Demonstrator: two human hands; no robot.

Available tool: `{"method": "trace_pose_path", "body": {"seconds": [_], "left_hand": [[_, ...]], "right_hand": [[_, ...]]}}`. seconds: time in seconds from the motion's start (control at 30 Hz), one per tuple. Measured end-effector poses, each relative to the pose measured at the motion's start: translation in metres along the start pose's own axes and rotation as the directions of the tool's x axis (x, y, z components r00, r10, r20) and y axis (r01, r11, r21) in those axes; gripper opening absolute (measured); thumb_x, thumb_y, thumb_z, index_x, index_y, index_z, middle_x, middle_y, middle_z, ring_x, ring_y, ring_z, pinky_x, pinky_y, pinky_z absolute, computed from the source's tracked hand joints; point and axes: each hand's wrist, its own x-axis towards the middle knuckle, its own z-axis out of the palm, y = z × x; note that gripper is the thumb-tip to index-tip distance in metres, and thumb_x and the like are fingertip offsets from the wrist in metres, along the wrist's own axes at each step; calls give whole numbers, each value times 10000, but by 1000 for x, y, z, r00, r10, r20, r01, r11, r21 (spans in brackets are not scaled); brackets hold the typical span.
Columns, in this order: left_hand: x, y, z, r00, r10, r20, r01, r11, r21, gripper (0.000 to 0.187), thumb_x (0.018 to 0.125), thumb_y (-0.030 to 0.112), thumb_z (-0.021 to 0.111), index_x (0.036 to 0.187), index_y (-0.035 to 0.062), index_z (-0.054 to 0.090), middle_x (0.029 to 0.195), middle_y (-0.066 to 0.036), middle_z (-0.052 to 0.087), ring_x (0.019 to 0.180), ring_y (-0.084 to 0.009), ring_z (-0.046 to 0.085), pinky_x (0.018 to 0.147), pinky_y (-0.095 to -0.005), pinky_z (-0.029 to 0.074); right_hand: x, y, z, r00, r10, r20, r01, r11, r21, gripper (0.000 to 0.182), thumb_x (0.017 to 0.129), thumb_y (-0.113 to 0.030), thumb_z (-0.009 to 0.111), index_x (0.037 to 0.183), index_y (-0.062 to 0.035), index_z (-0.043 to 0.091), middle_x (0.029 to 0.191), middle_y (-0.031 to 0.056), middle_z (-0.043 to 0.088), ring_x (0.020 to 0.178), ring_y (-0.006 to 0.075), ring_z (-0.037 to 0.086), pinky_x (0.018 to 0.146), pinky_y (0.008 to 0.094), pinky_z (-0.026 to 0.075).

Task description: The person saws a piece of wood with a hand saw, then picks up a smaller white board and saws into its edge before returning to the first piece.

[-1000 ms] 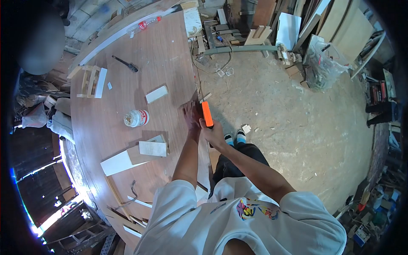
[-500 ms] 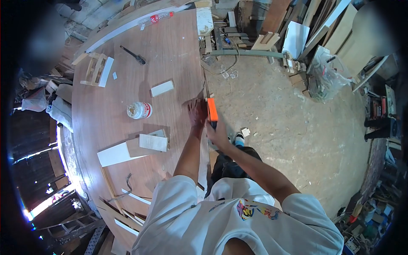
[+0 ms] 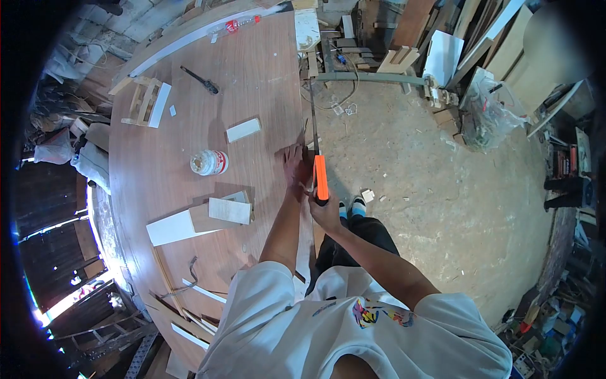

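Observation:
My right hand (image 3: pixel 324 213) is closed around the orange handle of a hand saw (image 3: pixel 321 177). The thin saw blade points away from me, just beyond the table's right edge. Beside it, my left hand (image 3: pixel 295 167) lies on the table edge with its fingers spread, pressing down. A small pale piece of wood (image 3: pixel 311 145) shows at the edge near my left fingertips; most of it is hidden. Left of my hands are a white rectangular block (image 3: pixel 243 130) and an open white jar with a red label (image 3: pixel 209 162). A stacked white-faced block (image 3: pixel 229 211) sits closer to me.
On the wooden table (image 3: pixel 252 76) are a dark slim tool (image 3: pixel 199 80), a small wooden frame (image 3: pixel 148 103) and a plastic bottle (image 3: pixel 233 25). Offcuts lie on the floor (image 3: pixel 429 208). Boards (image 3: pixel 442 60) and a clear plastic bag (image 3: pixel 492 114) stand at the far right.
The saw has been drawn back towards me, with my right hand moving the same way, and more of its blade shows. My left hand stays at the table edge.

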Motion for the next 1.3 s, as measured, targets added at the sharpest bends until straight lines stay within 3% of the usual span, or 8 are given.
{"method": "trace_pose_path", "body": {"seconds": [0.27,0.5,0.73,0.83,0.97,1.07,1.23,1.3], "left_hand": [[0,3,-12,992,117,36,-121,982,147,135,847,125,521,938,34,562,955,-115,561,932,-307,514,834,-417,389],[4,4,-11,998,37,59,-36,999,-19,126,858,103,499,939,36,569,956,-118,561,938,-311,516,828,-417,396],[-4,-18,9,997,-47,62,39,993,112,127,876,140,503,939,61,580,988,-119,565,982,-323,511,879,-432,388],[-10,-23,5,997,-76,-2,76,994,73,152,878,165,523,968,55,576,1009,-130,566,1008,-331,506,905,-441,379],[-12,-18,-19,995,-99,24,100,993,-59,190,876,183,548,1011,50,568,1030,-145,571,1031,-340,501,914,-451,375],[-17,-7,-32,988,-140,64,146,984,-103,326,851,237,606,1110,50,542,1104,-145,557,1085,-333,489,947,-444,361],[-30,41,-58,931,-319,179,280,937,210,940,670,490,750,1365,60,286,1344,-187,365,1264,-347,342,1002,-531,295],[-34,58,-57,889,-409,207,354,899,258,1052,616,522,774,1386,62,225,1365,-222,310,1282,-370,301,1001,-563,275]], "right_hand": [[-19,7,5,979,-203,11,204,979,-30,114,687,59,591,709,-5,500,645,105,498,623,221,524,564,321,410],[-20,30,-3,942,-331,62,334,941,-51,127,632,74,592,681,17,489,672,117,515,629,258,523,607,330,426],[-59,-2,-91,953,-286,100,293,953,-70,295,599,50,632,893,22,639,701,145,566,715,323,596,686,360,479],[-63,-41,-148,959,-214,186,252,944,-214,109,618,50,625,716,22,587,765,148,608,754,291,617,669,356,492],[-67,-38,-201,991,-64,117,65,998,3,67,643,61,601,694,21,584,785,117,603,772,249,610,687,340,506],[-68,-46,-212,994,29,104,-34,998,48,68,657,76,586,703,26,583,766,86,589,764,203,600,743,334,525],[-61,-50,-198,978,196,72,-186,975,-122,52,684,83,579,699,34,570,721,62,572,690,138,575,766,302,530],[-57,-66,-182,954,296,56,-300,950,92,144,685,152,552,619,28,521,585,44,525,525,101,523,817,371,549]]}}
